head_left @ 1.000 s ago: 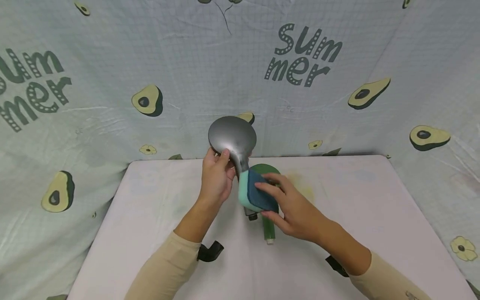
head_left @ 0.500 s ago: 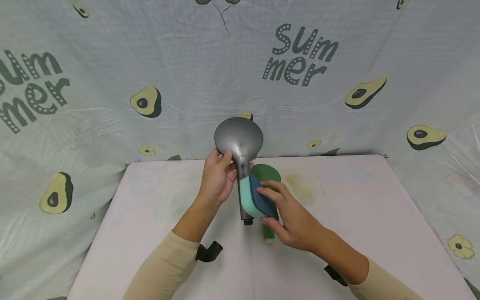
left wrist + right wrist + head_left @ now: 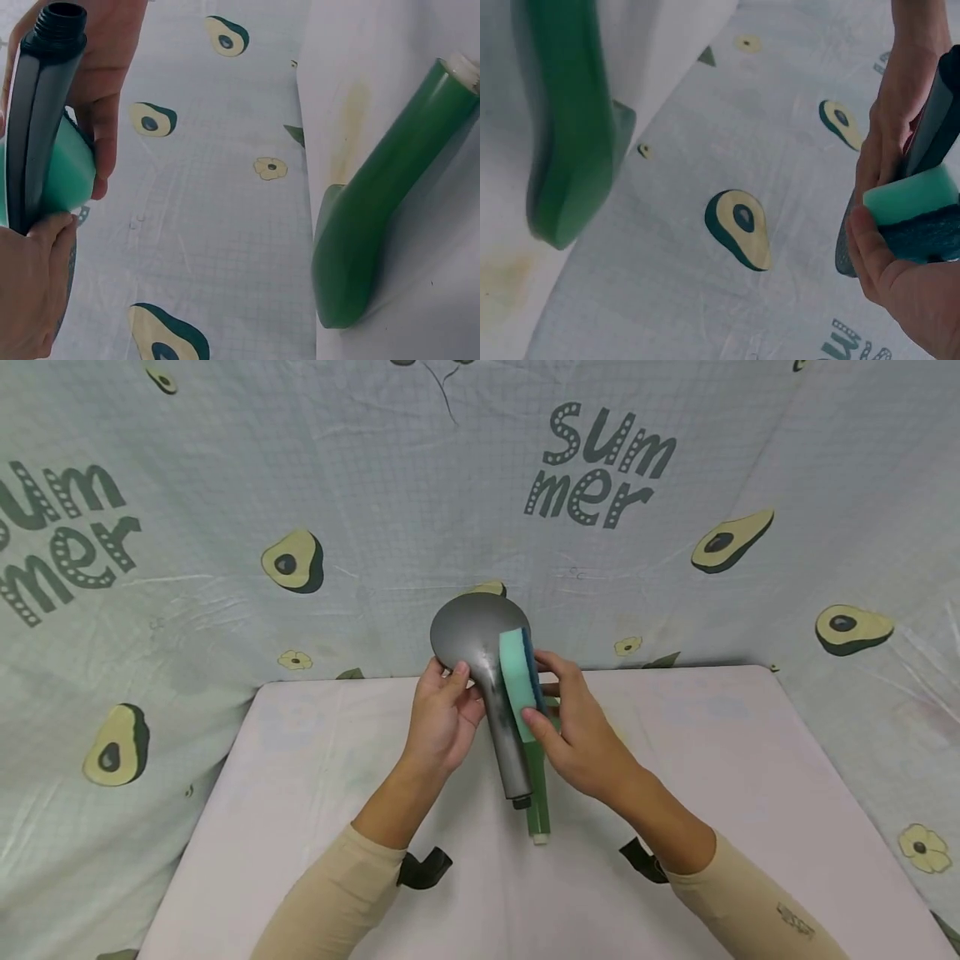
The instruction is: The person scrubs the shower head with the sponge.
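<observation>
My left hand (image 3: 446, 718) grips a dark grey shower head (image 3: 468, 631) around its neck, the round back up and the handle slanting down to the right. In the left wrist view its threaded end (image 3: 60, 30) points up. A two-layer sponge (image 3: 517, 672), mint foam with a dark blue scouring side, stands on edge between the thumb and fingers of my right hand (image 3: 585, 739). The foam lies along the right side of the neck and the lower head. Beneath them a green shower head (image 3: 537, 785) lies on the table, its round head mostly hidden in the head view.
The table (image 3: 337, 743) has a pale pink cover, with a yellowish stain (image 3: 506, 285) by the green shower head. A printed cloth (image 3: 375, 510) with avocados hangs right behind the far edge. Black straps (image 3: 425, 868) show at both wrists.
The sponge has moved from the handle up to the neck and head, turning on edge. The grey shower head's handle end has swung right, after being more upright half a second ago.
</observation>
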`<control>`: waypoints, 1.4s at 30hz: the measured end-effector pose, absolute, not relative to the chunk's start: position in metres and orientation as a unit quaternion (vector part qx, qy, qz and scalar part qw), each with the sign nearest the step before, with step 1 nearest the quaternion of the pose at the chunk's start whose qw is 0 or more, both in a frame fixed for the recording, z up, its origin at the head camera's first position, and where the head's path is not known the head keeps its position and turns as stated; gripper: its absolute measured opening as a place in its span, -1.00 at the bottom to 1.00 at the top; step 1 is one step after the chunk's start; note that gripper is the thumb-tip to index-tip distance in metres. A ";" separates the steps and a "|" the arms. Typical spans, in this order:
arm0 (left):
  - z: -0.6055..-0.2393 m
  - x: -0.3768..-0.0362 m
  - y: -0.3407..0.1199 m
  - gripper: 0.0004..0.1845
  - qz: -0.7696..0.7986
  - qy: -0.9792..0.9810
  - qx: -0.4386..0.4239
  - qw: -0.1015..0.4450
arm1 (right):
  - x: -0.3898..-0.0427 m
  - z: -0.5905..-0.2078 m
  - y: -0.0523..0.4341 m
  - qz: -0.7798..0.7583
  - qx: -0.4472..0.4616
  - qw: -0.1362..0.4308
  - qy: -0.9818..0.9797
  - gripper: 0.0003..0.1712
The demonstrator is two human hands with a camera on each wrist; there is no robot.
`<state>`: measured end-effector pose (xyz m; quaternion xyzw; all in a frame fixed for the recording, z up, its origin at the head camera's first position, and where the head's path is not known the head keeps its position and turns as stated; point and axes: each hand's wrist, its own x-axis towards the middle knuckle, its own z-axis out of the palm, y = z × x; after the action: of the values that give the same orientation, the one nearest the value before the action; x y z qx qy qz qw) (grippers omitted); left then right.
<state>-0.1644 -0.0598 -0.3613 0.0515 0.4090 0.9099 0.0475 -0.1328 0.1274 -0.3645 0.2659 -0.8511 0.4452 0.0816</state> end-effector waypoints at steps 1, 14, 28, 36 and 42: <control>-0.361 -0.164 -0.060 -0.58 0.911 0.407 0.050 0.042 | -0.132 -0.364 0.128 0.452 0.265 0.069 -0.849 -0.23; -0.355 -0.173 -0.070 -0.56 0.921 0.390 0.023 -0.011 | -0.082 -0.413 0.153 0.462 0.354 0.017 -0.813 -0.26; -0.365 -0.176 -0.060 -0.56 0.900 0.425 -0.064 -0.071 | -0.078 -0.397 0.139 0.013 0.468 0.292 -0.834 -0.29; -0.367 -0.175 -0.064 -0.55 0.906 0.415 -0.068 -0.049 | -0.075 -0.396 0.125 -0.028 0.480 0.291 -0.827 -0.23; -0.363 -0.173 -0.073 -0.56 0.920 0.387 -0.048 -0.046 | -0.084 -0.395 0.151 0.204 0.432 0.187 -0.858 -0.46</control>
<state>-0.1732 -0.0728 -0.3633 -0.0477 0.3868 0.9198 -0.0462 -0.0843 0.1515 -0.3949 0.4322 -0.8585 0.2035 0.1866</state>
